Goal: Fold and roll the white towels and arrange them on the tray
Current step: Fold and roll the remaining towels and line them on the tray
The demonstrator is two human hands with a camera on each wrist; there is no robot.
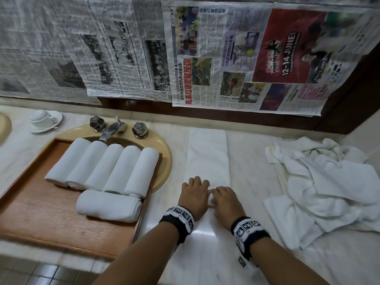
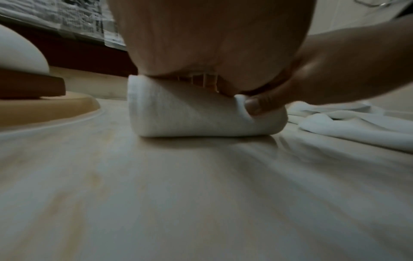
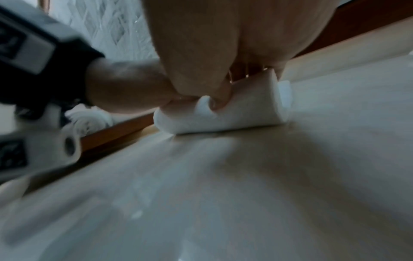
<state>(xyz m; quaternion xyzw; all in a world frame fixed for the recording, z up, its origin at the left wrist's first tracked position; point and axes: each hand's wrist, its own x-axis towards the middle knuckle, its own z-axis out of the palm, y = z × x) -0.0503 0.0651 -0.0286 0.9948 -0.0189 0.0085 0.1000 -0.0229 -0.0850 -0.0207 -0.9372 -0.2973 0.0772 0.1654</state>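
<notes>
A long white towel strip [image 1: 207, 153] lies flat on the pale marble desk [image 1: 246, 165], just right of the wooden tray [image 1: 41, 219], its near end wound into a soft, thick roll [image 2: 201, 116]. The tray rests partly over a beige sink [image 1: 162, 159] and holds six rolled towels [image 1: 107, 167], five side by side and one across their near ends. Left hand [image 1: 194, 197] and right hand [image 1: 226, 204] both grip the roll, fingers [image 2: 254, 104] curled round it and thumbs tucked in.
</notes>
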